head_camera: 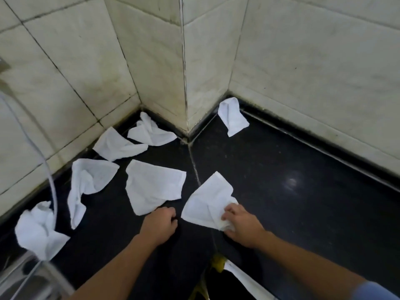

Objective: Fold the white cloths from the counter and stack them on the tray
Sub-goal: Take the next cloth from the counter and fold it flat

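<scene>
On the dark worktop (281, 169), the right hand (242, 224) pinches a crumpled white cloth (207, 200) at lower centre; the left hand (160, 224) lies beside it, fingers curled, holding nothing.

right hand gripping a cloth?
Yes, the right hand is curled round the near corner of a white cloth lying on the black counter.

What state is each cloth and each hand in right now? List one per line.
Right hand: grips the nearest cloth by its bunched corner.
Nearest cloth: rumpled, unfolded, on the counter.
Left hand: fingers curled at the flat cloth; hold unclear.
Flat cloth: spread out, unfolded.
Far right cloth: rumpled, at the wall.
Leftmost cloth: crumpled, unfolded.
</scene>
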Action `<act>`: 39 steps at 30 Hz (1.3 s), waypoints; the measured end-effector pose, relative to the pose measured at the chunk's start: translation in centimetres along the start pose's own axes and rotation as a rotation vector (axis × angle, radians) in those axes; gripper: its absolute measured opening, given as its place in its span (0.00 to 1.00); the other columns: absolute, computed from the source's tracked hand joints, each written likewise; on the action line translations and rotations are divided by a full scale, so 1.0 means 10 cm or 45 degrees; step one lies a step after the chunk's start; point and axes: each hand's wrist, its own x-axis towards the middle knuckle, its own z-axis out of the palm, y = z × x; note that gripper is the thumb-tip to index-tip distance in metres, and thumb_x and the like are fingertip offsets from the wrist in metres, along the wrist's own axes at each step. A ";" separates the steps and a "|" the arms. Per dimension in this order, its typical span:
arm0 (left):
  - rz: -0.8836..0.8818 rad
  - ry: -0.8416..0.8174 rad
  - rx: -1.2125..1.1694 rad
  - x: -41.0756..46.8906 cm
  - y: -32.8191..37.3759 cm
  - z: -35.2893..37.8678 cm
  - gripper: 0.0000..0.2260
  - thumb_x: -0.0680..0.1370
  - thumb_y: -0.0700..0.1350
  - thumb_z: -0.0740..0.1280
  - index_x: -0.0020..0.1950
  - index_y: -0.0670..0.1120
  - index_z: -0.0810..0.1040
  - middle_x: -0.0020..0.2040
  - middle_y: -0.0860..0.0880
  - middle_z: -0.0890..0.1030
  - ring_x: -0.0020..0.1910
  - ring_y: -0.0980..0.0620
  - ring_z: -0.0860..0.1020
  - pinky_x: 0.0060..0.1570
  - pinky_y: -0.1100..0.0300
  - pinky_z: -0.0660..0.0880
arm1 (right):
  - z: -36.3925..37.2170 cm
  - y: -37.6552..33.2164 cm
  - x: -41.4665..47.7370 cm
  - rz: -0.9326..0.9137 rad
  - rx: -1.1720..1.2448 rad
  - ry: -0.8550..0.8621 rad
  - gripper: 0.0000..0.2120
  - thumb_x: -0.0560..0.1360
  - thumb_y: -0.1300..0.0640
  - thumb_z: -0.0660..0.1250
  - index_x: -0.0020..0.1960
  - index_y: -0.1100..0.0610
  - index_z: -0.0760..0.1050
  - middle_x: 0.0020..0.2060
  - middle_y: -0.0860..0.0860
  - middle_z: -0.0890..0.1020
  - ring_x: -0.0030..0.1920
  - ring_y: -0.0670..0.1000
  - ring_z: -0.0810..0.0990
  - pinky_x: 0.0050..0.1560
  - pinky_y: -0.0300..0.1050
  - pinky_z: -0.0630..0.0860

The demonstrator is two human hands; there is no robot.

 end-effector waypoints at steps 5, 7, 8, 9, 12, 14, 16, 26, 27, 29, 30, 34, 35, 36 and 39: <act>-0.124 -0.239 -0.155 -0.24 0.41 0.82 0.08 0.76 0.52 0.63 0.48 0.48 0.74 0.43 0.51 0.79 0.43 0.50 0.77 0.44 0.52 0.76 | 0.23 0.36 -0.54 0.253 0.197 -0.082 0.22 0.74 0.36 0.63 0.63 0.46 0.73 0.64 0.44 0.71 0.64 0.47 0.70 0.59 0.46 0.72; -0.277 -0.169 -0.266 -0.30 0.45 0.85 0.13 0.77 0.55 0.63 0.53 0.47 0.73 0.48 0.48 0.79 0.48 0.47 0.77 0.46 0.53 0.74 | 0.22 0.43 -0.49 0.344 0.251 0.128 0.18 0.75 0.40 0.62 0.60 0.48 0.74 0.58 0.46 0.74 0.57 0.49 0.75 0.53 0.47 0.75; -0.372 -0.117 -0.329 -0.27 0.50 0.87 0.17 0.76 0.57 0.63 0.57 0.45 0.72 0.52 0.46 0.79 0.51 0.45 0.77 0.47 0.54 0.73 | 0.18 0.44 -0.46 0.409 0.293 0.229 0.17 0.75 0.41 0.62 0.60 0.48 0.74 0.56 0.47 0.74 0.55 0.50 0.76 0.51 0.48 0.75; -0.450 -0.072 -0.376 -0.22 0.54 0.86 0.21 0.76 0.58 0.64 0.60 0.44 0.71 0.55 0.45 0.78 0.54 0.44 0.77 0.47 0.55 0.70 | 0.13 0.42 -0.39 0.457 0.302 0.273 0.18 0.75 0.43 0.63 0.62 0.49 0.73 0.56 0.49 0.74 0.55 0.51 0.76 0.50 0.48 0.76; -0.541 -0.062 -0.423 -0.06 0.62 0.82 0.20 0.75 0.57 0.66 0.57 0.43 0.72 0.54 0.44 0.78 0.53 0.43 0.77 0.47 0.55 0.72 | 0.08 0.32 -0.20 0.554 0.302 0.208 0.18 0.75 0.48 0.62 0.64 0.51 0.69 0.56 0.52 0.75 0.52 0.55 0.78 0.47 0.47 0.73; -0.522 -0.071 -0.370 -0.04 0.68 0.83 0.13 0.75 0.54 0.66 0.50 0.44 0.74 0.49 0.45 0.79 0.47 0.45 0.78 0.46 0.54 0.75 | 0.16 0.24 -0.17 0.543 0.313 0.185 0.11 0.74 0.51 0.62 0.56 0.51 0.72 0.49 0.52 0.80 0.48 0.55 0.80 0.44 0.47 0.75; -0.464 -0.021 -0.317 -0.04 0.71 0.81 0.10 0.75 0.51 0.65 0.46 0.44 0.75 0.46 0.45 0.79 0.44 0.46 0.78 0.42 0.55 0.74 | 0.18 0.21 -0.24 0.548 0.424 0.230 0.06 0.72 0.52 0.63 0.49 0.51 0.75 0.41 0.50 0.81 0.43 0.53 0.80 0.41 0.46 0.76; -0.447 0.193 -0.629 0.07 0.71 0.65 0.06 0.72 0.42 0.68 0.43 0.43 0.71 0.38 0.47 0.76 0.39 0.47 0.76 0.36 0.56 0.72 | 0.05 0.63 -0.71 0.600 0.223 0.228 0.13 0.72 0.39 0.65 0.48 0.47 0.74 0.44 0.45 0.79 0.43 0.48 0.78 0.42 0.43 0.72; -0.502 0.193 -0.760 0.06 0.73 0.65 0.08 0.72 0.40 0.69 0.45 0.43 0.71 0.39 0.47 0.76 0.39 0.47 0.76 0.36 0.55 0.73 | -0.01 0.61 -0.61 0.613 0.254 0.347 0.14 0.73 0.39 0.64 0.50 0.47 0.74 0.46 0.45 0.79 0.44 0.48 0.78 0.43 0.43 0.72; -0.573 0.181 -0.904 0.04 0.77 0.66 0.12 0.71 0.37 0.69 0.49 0.42 0.69 0.40 0.48 0.74 0.38 0.49 0.75 0.37 0.56 0.73 | -0.09 0.57 -0.38 0.628 0.308 0.423 0.19 0.73 0.39 0.65 0.59 0.48 0.72 0.51 0.46 0.78 0.49 0.50 0.79 0.48 0.46 0.74; -0.571 0.167 -0.910 0.03 0.79 0.67 0.13 0.70 0.35 0.69 0.50 0.42 0.69 0.40 0.48 0.73 0.38 0.50 0.74 0.36 0.56 0.73 | -0.09 0.54 -0.27 0.606 0.291 0.376 0.20 0.74 0.41 0.65 0.62 0.49 0.70 0.53 0.47 0.78 0.51 0.52 0.80 0.50 0.47 0.75; -0.471 0.200 -0.826 0.06 0.78 0.64 0.10 0.71 0.33 0.67 0.49 0.41 0.69 0.38 0.47 0.74 0.37 0.48 0.74 0.34 0.57 0.72 | -0.07 0.46 -0.03 0.514 0.193 0.271 0.13 0.76 0.53 0.62 0.60 0.52 0.71 0.48 0.52 0.82 0.46 0.55 0.81 0.44 0.47 0.75; -0.438 0.240 -0.803 0.11 0.77 0.60 0.10 0.71 0.33 0.67 0.49 0.41 0.69 0.37 0.47 0.74 0.37 0.48 0.75 0.34 0.57 0.72 | -0.10 0.48 -0.02 0.512 0.233 0.332 0.11 0.76 0.54 0.62 0.59 0.52 0.72 0.46 0.52 0.82 0.45 0.55 0.81 0.43 0.46 0.75; -0.410 0.281 -0.775 0.17 0.77 0.55 0.10 0.71 0.33 0.67 0.48 0.41 0.69 0.36 0.48 0.74 0.36 0.49 0.74 0.34 0.57 0.72 | -0.14 0.52 -0.01 0.517 0.274 0.414 0.10 0.76 0.55 0.62 0.58 0.52 0.73 0.46 0.51 0.81 0.44 0.55 0.80 0.43 0.47 0.75; -0.379 0.399 -0.746 0.36 0.82 0.40 0.10 0.73 0.35 0.67 0.50 0.43 0.70 0.35 0.49 0.74 0.35 0.52 0.74 0.36 0.59 0.72 | -0.24 0.69 -0.01 0.509 0.341 0.629 0.08 0.77 0.54 0.64 0.56 0.52 0.72 0.47 0.51 0.80 0.44 0.55 0.80 0.43 0.48 0.75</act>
